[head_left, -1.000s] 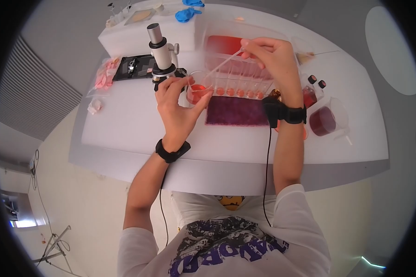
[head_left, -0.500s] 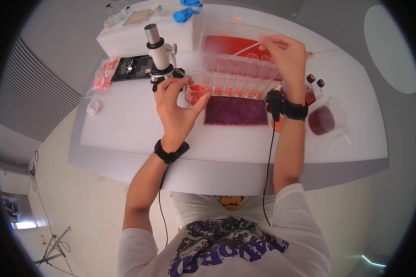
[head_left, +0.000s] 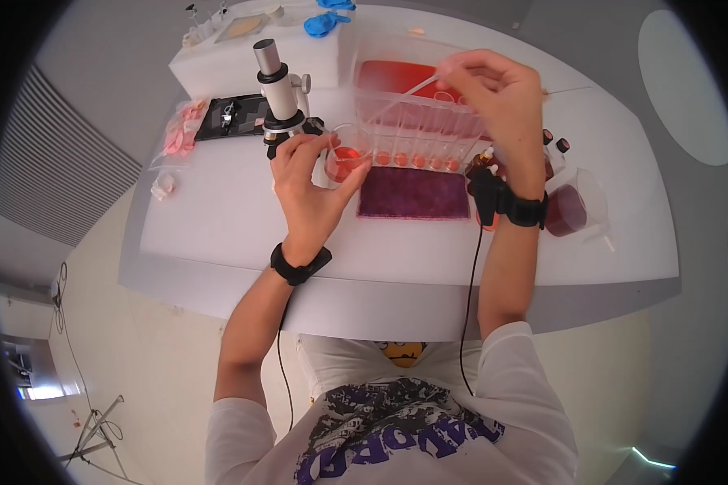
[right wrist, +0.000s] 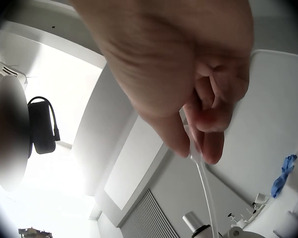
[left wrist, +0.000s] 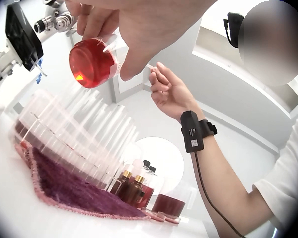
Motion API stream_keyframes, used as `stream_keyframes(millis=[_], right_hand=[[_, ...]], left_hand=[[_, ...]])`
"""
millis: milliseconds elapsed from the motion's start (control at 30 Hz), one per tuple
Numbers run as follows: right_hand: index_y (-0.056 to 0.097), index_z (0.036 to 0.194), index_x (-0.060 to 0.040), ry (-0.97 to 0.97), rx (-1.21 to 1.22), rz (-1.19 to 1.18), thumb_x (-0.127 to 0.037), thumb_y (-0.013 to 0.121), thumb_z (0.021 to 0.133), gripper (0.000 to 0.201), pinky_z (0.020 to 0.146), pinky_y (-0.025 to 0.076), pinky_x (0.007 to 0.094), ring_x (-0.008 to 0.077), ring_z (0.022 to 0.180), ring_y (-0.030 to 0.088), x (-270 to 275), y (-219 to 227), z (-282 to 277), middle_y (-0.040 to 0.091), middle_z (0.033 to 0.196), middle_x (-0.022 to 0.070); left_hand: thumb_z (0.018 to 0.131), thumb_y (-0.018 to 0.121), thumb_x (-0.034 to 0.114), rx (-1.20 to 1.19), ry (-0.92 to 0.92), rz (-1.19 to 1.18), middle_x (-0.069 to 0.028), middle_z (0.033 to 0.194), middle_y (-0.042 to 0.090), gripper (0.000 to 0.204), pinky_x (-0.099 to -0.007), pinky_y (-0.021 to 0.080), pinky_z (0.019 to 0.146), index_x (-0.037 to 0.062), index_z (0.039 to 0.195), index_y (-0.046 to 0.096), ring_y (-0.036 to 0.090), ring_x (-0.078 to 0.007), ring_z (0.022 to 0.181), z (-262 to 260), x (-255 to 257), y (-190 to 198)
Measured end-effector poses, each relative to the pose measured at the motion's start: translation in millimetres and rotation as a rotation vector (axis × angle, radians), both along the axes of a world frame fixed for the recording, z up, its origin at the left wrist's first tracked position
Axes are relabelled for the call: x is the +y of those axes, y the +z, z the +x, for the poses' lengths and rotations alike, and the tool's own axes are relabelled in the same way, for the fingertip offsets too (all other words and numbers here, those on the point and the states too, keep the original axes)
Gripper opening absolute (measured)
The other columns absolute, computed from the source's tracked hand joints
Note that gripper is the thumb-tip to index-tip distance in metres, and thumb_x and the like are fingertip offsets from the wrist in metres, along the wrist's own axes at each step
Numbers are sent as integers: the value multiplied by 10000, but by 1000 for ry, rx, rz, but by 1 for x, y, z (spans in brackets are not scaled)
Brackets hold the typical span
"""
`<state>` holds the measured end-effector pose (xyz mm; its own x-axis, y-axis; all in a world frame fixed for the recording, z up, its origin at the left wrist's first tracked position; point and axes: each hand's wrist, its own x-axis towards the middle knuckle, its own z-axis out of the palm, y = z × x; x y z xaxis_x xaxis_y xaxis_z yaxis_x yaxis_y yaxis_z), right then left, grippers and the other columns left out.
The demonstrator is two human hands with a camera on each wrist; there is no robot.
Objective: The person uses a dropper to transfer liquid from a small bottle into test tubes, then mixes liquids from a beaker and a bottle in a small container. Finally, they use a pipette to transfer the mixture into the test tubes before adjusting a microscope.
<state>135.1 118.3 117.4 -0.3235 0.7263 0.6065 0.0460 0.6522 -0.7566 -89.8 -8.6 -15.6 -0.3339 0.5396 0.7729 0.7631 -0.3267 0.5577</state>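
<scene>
My left hand [head_left: 307, 182] grips a small clear beaker [head_left: 346, 166] of red liquid between thumb and fingers, just right of the microscope. In the left wrist view the beaker [left wrist: 92, 64] shows red liquid at its bottom. My right hand [head_left: 497, 101] pinches a thin clear pipette [head_left: 408, 90], which slants down to the left over the test tube rack. The right wrist view shows the pipette [right wrist: 204, 183] between thumb and fingertips. Test tubes [head_left: 416, 141] with reddish bottoms stand in a row behind a purple cloth [head_left: 413, 194].
A microscope [head_left: 281, 97] stands left of the beaker, beside a black tray [head_left: 218, 121]. Behind the rack is a bin of red liquid [head_left: 380, 74]. Brown dropper bottles [left wrist: 134, 191] and a jug of dark red liquid [head_left: 566, 212] stand at the right. Blue gloves [head_left: 322, 24] lie at the back.
My right hand moved right with the pipette, away from above the beaker, then its fingertips came slightly back left. The left hand and beaker have barely moved.
</scene>
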Motion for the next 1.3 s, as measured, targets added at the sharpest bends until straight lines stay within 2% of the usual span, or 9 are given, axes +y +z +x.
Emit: stream_keyframes(millis=[200, 333, 433, 500, 633, 700, 867, 1000, 1300], right_hand=[[822, 963, 4, 109, -436, 57, -214, 878, 932, 227, 683, 578, 270, 152, 733, 755, -16, -12, -37, 802, 835, 84], [829, 939, -2, 129, -315, 9, -232, 888, 925, 238, 680, 579, 274, 141, 731, 754, -7, -17, -38, 805, 827, 64], [844, 948, -10, 47, -230, -205, -263, 876, 941, 255, 652, 550, 260, 111, 719, 723, -7, -8, -25, 811, 822, 59], [846, 1027, -9, -49, -180, -304, -246, 836, 998, 240, 597, 448, 214, 31, 632, 541, 1, -6, -16, 795, 832, 23], [860, 996, -20, -30, -55, -296, -314, 852, 966, 296, 602, 478, 233, 57, 631, 581, 21, -10, 4, 815, 831, 52], [844, 1025, 3, -146, -3, -291, -253, 839, 1002, 257, 587, 412, 217, 31, 624, 521, 22, -9, 10, 792, 826, 43], [852, 981, -5, -275, -28, -267, -320, 865, 959, 315, 657, 536, 239, 74, 666, 654, 32, -14, 15, 821, 826, 62], [842, 975, 11, -365, -117, -183, -313, 862, 961, 325, 687, 572, 267, 110, 732, 742, 33, -16, 11, 827, 817, 74], [849, 961, -10, -367, -153, -84, -289, 857, 944, 279, 702, 582, 287, 136, 714, 740, 38, -23, 11, 828, 801, 82]], left_hand=[[767, 1022, 180, 71, 38, 0, -108, 1205, 734, 466, -408, 581, 1009, 48, 1157, 804, 712, -267, 1132, 0, -1, 2], [760, 1026, 186, 14, 23, -14, -108, 1210, 728, 473, -406, 584, 1007, 47, 1155, 805, 719, -264, 1136, 0, 0, 0], [758, 1029, 189, 14, 29, -12, -105, 1221, 716, 483, -400, 589, 997, 44, 1159, 803, 726, -256, 1118, 0, 0, 0], [758, 1030, 190, 4, 26, -12, -103, 1225, 710, 486, -398, 591, 991, 43, 1160, 801, 729, -252, 1107, 0, 0, 0], [758, 1032, 195, 12, 28, -16, -99, 1224, 707, 490, -394, 592, 980, 43, 1161, 800, 727, -247, 1086, 0, 0, 0], [757, 1033, 196, 12, 25, -24, -101, 1222, 709, 490, -395, 590, 981, 43, 1160, 801, 723, -250, 1091, 0, 0, 0], [741, 1043, 240, -5, 2, -4, -100, 1163, 718, 512, -413, 547, 964, 44, 1151, 808, 642, -273, 1161, 1, 1, -2], [757, 1031, 195, 42, 22, -18, -102, 1218, 726, 482, -399, 576, 1001, 44, 1152, 800, 708, -261, 1130, 2, -1, 2], [760, 1030, 191, 10, 4, -28, -103, 1222, 729, 484, -397, 580, 999, 38, 1155, 795, 706, -259, 1137, 2, 0, 0]])
